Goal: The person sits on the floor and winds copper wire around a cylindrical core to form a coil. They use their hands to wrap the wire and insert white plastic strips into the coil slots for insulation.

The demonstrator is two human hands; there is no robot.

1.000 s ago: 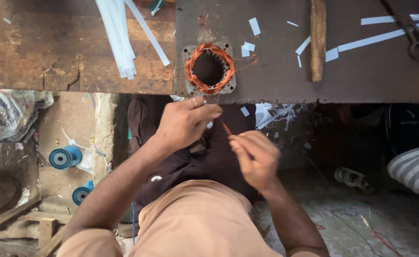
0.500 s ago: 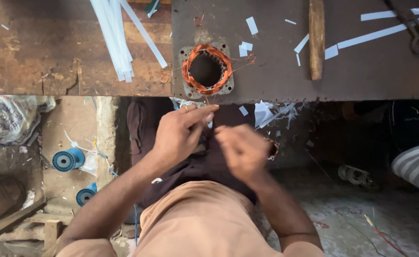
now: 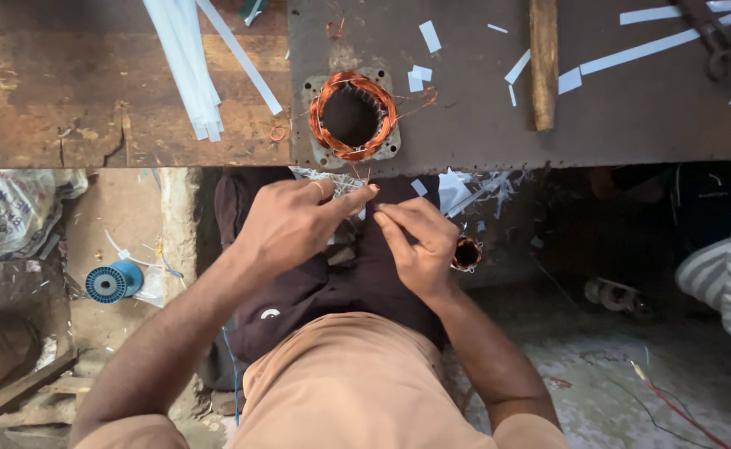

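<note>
As hands (image 3: 365,229) pinch, wire (image 3: 355,175) points toward stator (image 3: 353,115)

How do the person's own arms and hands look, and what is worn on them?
Both forearms are bare, with no sleeves in sight. The left hand has a thin ring on one finger. The right hand shows no glove, ring or watch.

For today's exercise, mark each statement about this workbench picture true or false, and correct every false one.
1. The stator with copper windings lies on the bench. True.
2. The left hand rests on the blue spool. False: its fingertips meet the right hand above the lap.
3. A wooden handle lies right of the stator. True.
4. The white strips are stacked on the floor. False: they lie on the bench.
</note>
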